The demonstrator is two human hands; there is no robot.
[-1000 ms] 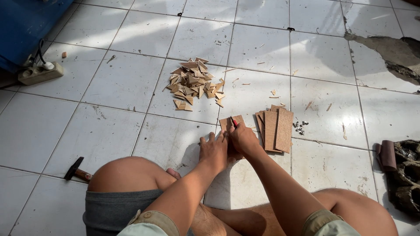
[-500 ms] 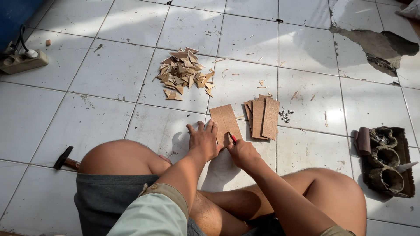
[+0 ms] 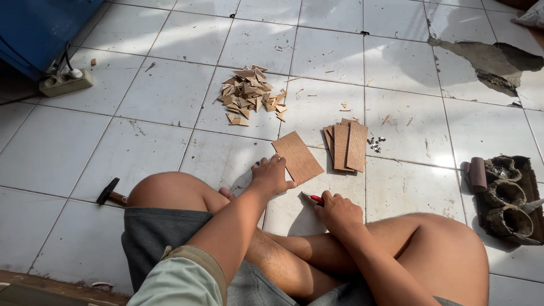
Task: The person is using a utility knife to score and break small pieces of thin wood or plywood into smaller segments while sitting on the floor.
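Right hand (image 3: 338, 212) clenched on a red-handled knife (image 3: 313, 198), blade tip on the floor tile (image 3: 408, 187). Left hand (image 3: 271, 174) flat, fingers pressing the near corner of a wood panel (image 3: 297, 157). Beyond: stack of panels (image 3: 347, 145), then scrap pile (image 3: 249, 94).

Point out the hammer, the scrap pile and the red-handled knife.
hammer (image 3: 109, 193), head view, on its dark head.
scrap pile (image 3: 250, 93), head view, middle of the heap.
red-handled knife (image 3: 315, 198), head view, red handle beside the blade.
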